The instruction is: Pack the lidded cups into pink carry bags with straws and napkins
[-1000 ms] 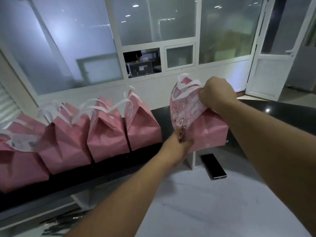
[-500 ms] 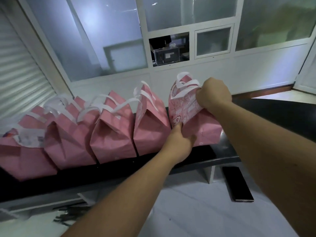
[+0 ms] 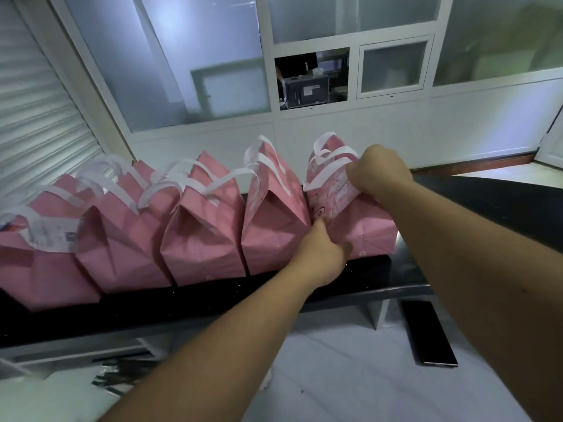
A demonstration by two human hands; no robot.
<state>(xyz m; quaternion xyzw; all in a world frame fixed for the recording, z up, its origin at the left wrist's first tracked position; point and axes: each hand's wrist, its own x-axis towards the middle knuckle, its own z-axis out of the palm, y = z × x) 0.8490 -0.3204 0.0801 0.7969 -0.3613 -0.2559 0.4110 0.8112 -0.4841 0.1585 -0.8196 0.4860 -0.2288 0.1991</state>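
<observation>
Single head view, looking forward-down along both forearms, close over black shelf (image 3: 380,278).

A white partition wall (image 3: 350,132) with frosted glass windows (image 3: 195,53) is filling the background, cool light glowing through. A ribbed shutter (image 3: 36,111) is standing left, above a dark counter (image 3: 487,202).

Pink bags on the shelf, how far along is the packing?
Done, by the look of it: four pink bags stand closed in a row on the black shelf. In hand: the fifth bag at the row's right end, its folded top gripped by the right hand while the left hand holds its lower front. Left: letting go of that bag. No cups, straws or napkins show, so any further packing cannot be judged.
</observation>
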